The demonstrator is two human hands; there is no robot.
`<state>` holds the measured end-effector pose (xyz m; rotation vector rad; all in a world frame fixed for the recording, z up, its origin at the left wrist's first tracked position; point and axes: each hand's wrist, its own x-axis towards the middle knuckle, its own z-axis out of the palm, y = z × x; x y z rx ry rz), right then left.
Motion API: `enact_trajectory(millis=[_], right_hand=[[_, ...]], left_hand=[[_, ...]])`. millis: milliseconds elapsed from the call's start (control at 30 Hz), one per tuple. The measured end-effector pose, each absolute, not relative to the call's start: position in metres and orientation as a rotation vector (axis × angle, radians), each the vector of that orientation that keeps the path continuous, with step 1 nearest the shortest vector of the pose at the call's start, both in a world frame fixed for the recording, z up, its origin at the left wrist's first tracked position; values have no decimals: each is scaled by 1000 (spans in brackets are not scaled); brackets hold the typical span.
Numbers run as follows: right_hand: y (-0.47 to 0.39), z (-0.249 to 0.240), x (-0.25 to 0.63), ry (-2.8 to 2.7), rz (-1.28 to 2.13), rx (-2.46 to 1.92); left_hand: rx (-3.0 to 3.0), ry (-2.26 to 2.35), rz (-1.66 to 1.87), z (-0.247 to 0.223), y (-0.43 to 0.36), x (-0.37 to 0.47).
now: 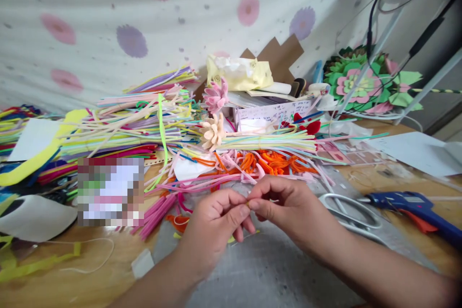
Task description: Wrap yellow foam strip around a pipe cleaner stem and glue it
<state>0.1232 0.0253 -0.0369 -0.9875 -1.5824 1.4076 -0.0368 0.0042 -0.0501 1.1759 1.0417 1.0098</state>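
Observation:
Over the grey mat [274,274], my left hand [216,224] and my right hand [288,209] meet fingertip to fingertip. Both are closed in a pinch on a small yellowish piece [249,203], mostly hidden by the fingers; its kind is too small to make out. Beneath my hands lie short yellow bits [231,239] on the mat. An orange curled pipe cleaner [179,222] rests just left of my left hand. To the right of my right wrist are scissors with big silver handles [352,211].
Bundles of coloured pipe cleaners [122,130] fill the back left, with orange ones [274,162] behind my hands. A pink fuzzy flower [216,96] and a peach one [212,132] stand among them. At right lies a blue glue gun [407,202]. Cables [370,33] hang from a white frame.

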Motion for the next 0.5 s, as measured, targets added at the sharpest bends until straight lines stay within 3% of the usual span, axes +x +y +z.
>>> enact_trajectory(millis=[100,500], right_hand=[[25,-34,123,-1664,1296,-1035],[11,-35,149,-1775,1360,-1134]], left_hand=[[1177,1038,997,-50,4,-37],[1231,1118,980,-53,3,-40]])
